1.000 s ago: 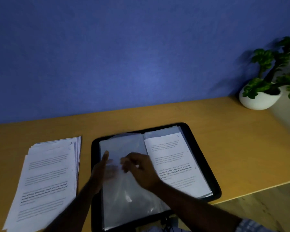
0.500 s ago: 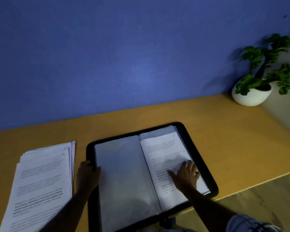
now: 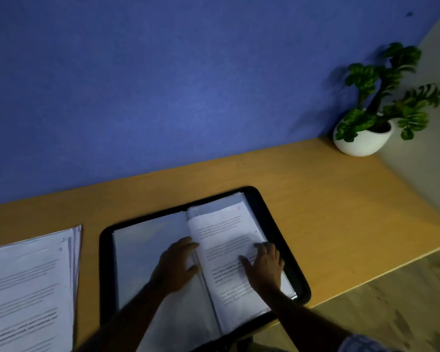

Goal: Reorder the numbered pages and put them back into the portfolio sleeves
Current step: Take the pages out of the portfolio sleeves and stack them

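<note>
A black zip portfolio (image 3: 277,224) lies open on the wooden desk. Its left side shows an empty clear sleeve (image 3: 142,247); its right side holds a printed page (image 3: 224,232) in a sleeve. My left hand (image 3: 174,265) rests flat by the spine, fingers spread over the fold. My right hand (image 3: 264,265) lies on the right page near its outer edge, fingers stretched along the sleeve's side. A stack of loose numbered pages (image 3: 28,283) sits left of the portfolio.
A potted plant in a white bowl (image 3: 361,143) stands in the back right corner. The desk's front edge (image 3: 381,273) runs diagonally at right, with floor beyond it. A blue wall backs the desk.
My left hand moved from the portfolio's left border to the spine. My right hand shifted slightly up and out on the right page. The camera tilted.
</note>
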Motion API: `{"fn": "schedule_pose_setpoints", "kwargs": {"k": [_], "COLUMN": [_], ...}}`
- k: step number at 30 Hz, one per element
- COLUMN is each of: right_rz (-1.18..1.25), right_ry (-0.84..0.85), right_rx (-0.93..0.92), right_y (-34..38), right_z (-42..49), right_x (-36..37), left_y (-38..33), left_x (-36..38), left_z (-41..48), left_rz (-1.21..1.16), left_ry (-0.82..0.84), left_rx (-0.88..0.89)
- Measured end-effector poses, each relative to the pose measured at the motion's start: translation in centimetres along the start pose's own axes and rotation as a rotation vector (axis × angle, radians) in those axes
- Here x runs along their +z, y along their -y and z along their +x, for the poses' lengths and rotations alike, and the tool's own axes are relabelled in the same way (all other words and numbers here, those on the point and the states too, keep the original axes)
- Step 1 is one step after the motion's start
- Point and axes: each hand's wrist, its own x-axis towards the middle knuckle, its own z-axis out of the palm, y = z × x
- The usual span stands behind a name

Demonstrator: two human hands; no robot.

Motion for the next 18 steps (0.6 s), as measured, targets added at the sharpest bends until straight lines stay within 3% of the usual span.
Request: {"fn": "schedule_pose_setpoints", "kwargs": {"k": [6, 18], "right_rz": [-0.066, 0.31], "right_ry": [0.087, -0.059], "right_rx": [0.072, -0.022], "right_y": [-0.3, -1.7], "right_z": [3.2, 4.8], "right_x": [-1.6, -3.0], "left_y": [-1.3, -1.9], "left_x": [2.5, 3.0], "left_z": [1.0, 1.0], "left_rz": [0.185, 0.224], "left_ry": [0.043, -0.028], "left_rx": [0.122, 0.142]}}
